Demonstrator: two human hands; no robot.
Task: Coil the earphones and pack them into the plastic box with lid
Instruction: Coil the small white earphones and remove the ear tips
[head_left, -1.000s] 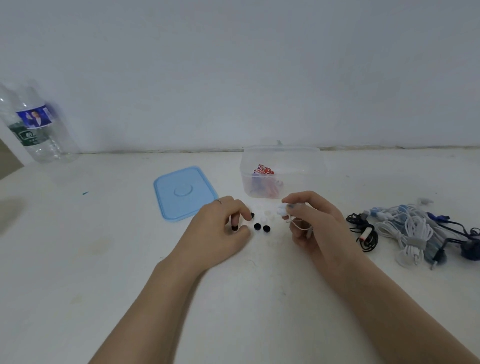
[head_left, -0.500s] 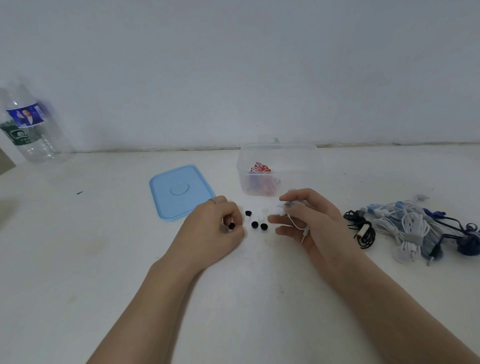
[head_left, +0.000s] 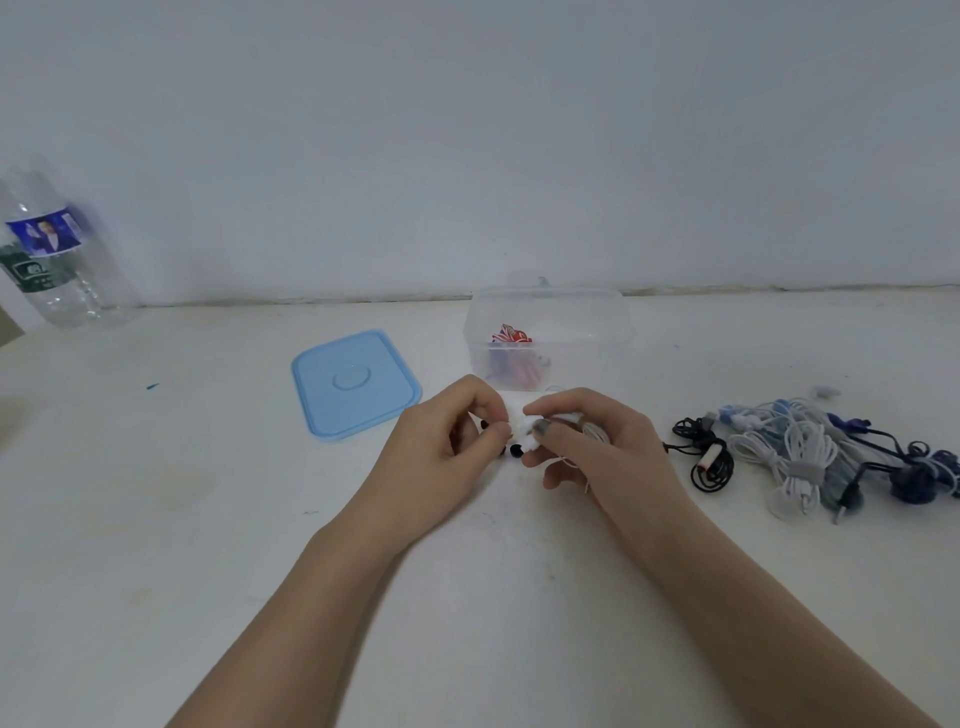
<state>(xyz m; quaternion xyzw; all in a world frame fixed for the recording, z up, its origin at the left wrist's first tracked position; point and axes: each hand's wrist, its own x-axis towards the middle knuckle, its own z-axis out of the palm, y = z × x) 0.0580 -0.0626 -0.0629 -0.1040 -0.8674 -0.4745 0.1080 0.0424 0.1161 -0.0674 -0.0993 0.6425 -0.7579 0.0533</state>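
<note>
Both hands are meeting near the desk's middle, just in front of the plastic box (head_left: 545, 338). The right hand (head_left: 597, 447) is grasping white earphones (head_left: 592, 431), fingers curled round a small coil w/ the thumb pressing an earbud end at the front; a thin white wire is trailing down under the palm. The left hand (head_left: 447, 447) is pinching sth small between thumb and forefinger, right against the white earbud (too small to tell exactly what, prob. an ear tip). A couple of black ear tips (head_left: 514, 450) are lying on the desk between the two hands. The box is sitting open toward the desk's back edge, clear-walled, w/ a red-and-white coiled earphone set (head_left: 511, 358) already lying inside. The blue lid (head_left: 353, 384) is lying flat on the desk just left of the box, apart from it. Toward the desk's right edge a pile of earphones (head_left: 800, 447) is waiting: a black set nearest the right hand, then white and blue ones tangled together. A clear water bottle (head_left: 52, 254) is standing at the back left corner, against the wall.
</note>
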